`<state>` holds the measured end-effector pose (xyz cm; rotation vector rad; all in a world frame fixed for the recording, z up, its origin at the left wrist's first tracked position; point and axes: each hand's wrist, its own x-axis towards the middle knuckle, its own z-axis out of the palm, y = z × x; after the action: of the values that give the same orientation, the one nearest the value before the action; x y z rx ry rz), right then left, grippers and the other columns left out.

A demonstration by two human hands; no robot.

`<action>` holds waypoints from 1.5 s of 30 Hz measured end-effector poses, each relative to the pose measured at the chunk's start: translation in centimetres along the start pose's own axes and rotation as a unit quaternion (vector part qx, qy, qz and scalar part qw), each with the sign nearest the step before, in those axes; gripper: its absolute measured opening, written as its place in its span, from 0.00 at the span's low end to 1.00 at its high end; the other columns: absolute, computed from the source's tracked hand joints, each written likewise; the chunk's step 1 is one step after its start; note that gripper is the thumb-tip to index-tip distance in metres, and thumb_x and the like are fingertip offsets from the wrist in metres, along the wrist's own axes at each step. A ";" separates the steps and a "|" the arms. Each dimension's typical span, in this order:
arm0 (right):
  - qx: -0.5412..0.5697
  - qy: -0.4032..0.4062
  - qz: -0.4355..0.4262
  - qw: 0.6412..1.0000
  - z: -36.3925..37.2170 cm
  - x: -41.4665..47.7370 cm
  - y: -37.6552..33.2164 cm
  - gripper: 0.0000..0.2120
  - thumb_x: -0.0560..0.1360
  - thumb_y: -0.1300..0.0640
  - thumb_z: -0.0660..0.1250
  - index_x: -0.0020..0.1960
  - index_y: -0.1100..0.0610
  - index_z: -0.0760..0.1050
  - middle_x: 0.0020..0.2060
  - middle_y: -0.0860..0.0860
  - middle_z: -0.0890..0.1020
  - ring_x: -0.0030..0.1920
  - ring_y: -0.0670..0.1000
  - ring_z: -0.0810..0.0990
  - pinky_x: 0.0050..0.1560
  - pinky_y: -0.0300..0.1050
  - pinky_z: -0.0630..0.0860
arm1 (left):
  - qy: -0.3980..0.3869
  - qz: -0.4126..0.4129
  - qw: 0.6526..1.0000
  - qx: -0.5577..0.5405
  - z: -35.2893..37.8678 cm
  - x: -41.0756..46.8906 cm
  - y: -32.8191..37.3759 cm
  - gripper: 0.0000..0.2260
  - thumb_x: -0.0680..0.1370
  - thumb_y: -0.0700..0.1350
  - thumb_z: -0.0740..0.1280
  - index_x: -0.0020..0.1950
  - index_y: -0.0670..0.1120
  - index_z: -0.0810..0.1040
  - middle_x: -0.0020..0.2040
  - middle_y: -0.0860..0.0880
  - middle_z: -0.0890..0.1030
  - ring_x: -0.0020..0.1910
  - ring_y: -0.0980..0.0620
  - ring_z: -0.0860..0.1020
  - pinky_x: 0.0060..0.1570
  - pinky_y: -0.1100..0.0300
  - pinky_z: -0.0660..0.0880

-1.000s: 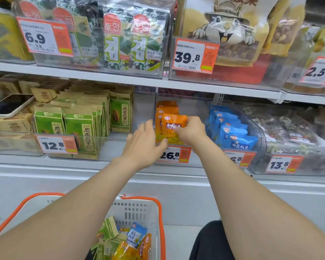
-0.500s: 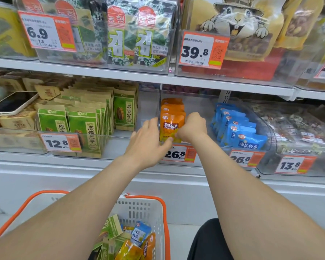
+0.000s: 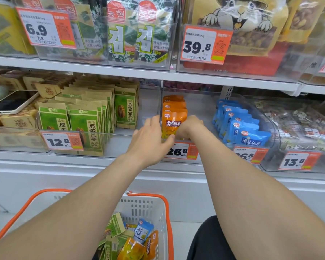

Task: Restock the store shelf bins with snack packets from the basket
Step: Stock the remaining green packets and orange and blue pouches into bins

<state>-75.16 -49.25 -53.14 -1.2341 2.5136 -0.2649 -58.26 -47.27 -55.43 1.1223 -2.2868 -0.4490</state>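
Both hands work the orange packet (image 3: pixel 174 126), which stands upright at the front edge of the middle bin (image 3: pixel 203 107), heading its row. Right hand (image 3: pixel 189 128) curls round its right edge. Left hand (image 3: pixel 148 143) is loosely spread, thumb against the lower left corner, likely squaring it label-out. Basket (image 3: pixel 139 207) below holds more packets.

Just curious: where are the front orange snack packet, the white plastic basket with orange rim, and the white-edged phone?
Front orange snack packet (image 3: pixel 174 124): head view, its printed label.
White plastic basket with orange rim (image 3: pixel 143 208): head view, slotted back wall.
White-edged phone (image 3: pixel 9 103): head view, dark screen.
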 end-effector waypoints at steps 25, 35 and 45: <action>-0.035 -0.055 -0.009 0.998 -0.8 -0.7 0.9 0.27 0.69 0.38 0.77 0.61 0.51 0.78 0.56 0.54 0.82 0.54 0.57 0.83 0.54 0.53 0.82 | -0.004 0.035 0.999 -0.019 -0.8 -0.7 -0.2 0.23 0.81 0.54 0.68 0.72 0.47 0.67 0.64 0.45 0.73 0.63 0.45 0.73 0.62 0.50 0.73; 0.155 0.179 -0.171 0.956 -2.0 -9.6 3.3 0.07 0.72 0.62 0.66 0.43 0.62 0.83 0.40 0.57 0.84 0.45 0.56 0.81 0.44 0.52 0.82 | 0.113 0.104 0.984 0.092 -2.3 -5.0 0.4 0.11 0.78 0.49 0.67 0.58 0.48 0.70 0.53 0.50 0.74 0.51 0.47 0.71 0.48 0.50 0.71; -0.131 -0.056 -0.273 0.952 6.6 -16.1 3.9 0.12 0.70 0.60 0.64 0.50 0.59 0.83 0.47 0.56 0.85 0.49 0.59 0.83 0.50 0.58 0.84 | -0.216 -0.045 0.964 0.149 3.0 -11.3 -3.7 0.06 0.80 0.51 0.63 0.52 0.53 0.78 0.52 0.49 0.82 0.51 0.44 0.80 0.45 0.53 0.76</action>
<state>-66.36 -34.27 -57.10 -1.9802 2.1120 0.0183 -52.12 -40.28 -63.40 1.3883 -2.7606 -0.4272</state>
